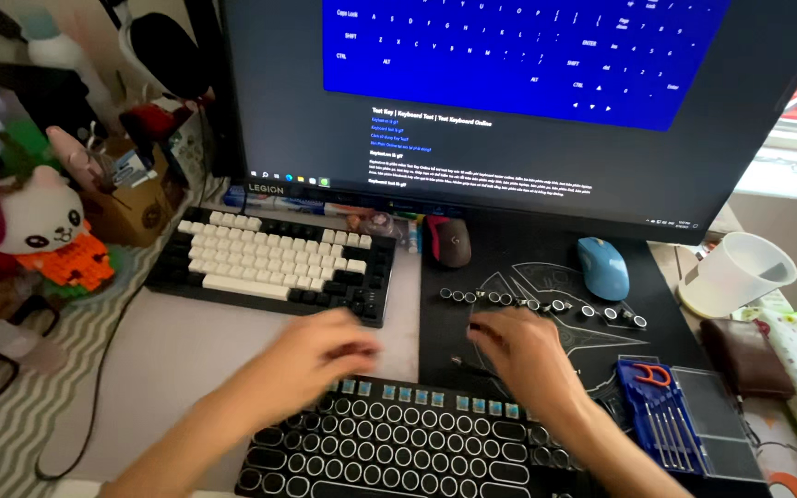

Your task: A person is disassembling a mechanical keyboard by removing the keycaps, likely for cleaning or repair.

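Note:
A black keyboard with round keycaps (389, 447) lies nearest me, its top row stripped to bare blue switches (435, 397). My left hand (311, 355) hovers, blurred, over that row's left part, fingers curled; whether it holds anything is unclear. My right hand (518, 355) rests at the row's right end with fingers bent down. A line of loose round keycaps (537, 304) sits on the black mouse mat (518, 267) just beyond my right hand.
A black-and-white keyboard (274, 263) lies behind on the left. Under the large monitor (509, 111) sit a dark mouse (449, 242) and a blue mouse (603, 267). To the right are a screwdriver set (675, 415), a white cup (740, 272) and a brown wallet (744, 355). Toys (34, 226) crowd the left.

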